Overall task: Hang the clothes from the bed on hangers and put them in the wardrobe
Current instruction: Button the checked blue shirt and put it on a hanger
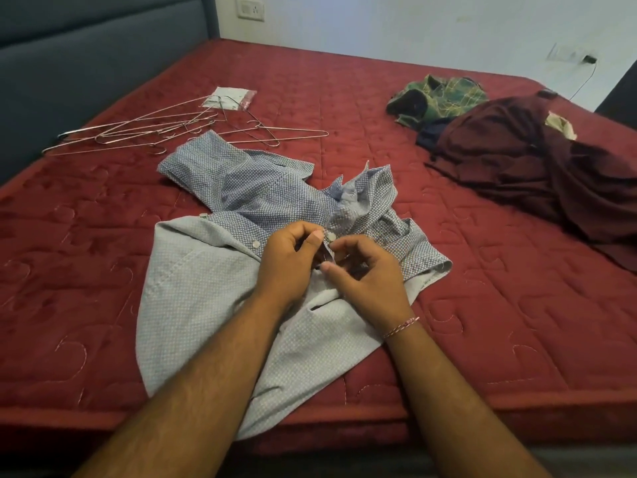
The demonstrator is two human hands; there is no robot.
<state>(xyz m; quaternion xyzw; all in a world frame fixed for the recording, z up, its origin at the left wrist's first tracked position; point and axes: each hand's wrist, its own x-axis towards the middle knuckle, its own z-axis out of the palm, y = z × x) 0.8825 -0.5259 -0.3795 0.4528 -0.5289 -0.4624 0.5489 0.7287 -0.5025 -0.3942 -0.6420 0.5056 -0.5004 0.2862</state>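
Observation:
A blue patterned shirt [220, 270] lies crumpled and partly inside out on the red bed [482, 305], near its front edge. My left hand [289, 263] and my right hand [368, 274] meet over the shirt's button strip, each pinching the fabric beside a white button. Several wire hangers [165, 131] lie in a loose heap at the bed's far left. A maroon garment [537, 167] and a green patterned garment [437, 98] lie heaped at the far right.
A small plastic packet [231, 98] lies behind the hangers. A dark blue headboard [86, 56] runs along the left. A white wall with a socket [250, 9] stands behind the bed. No wardrobe is in view.

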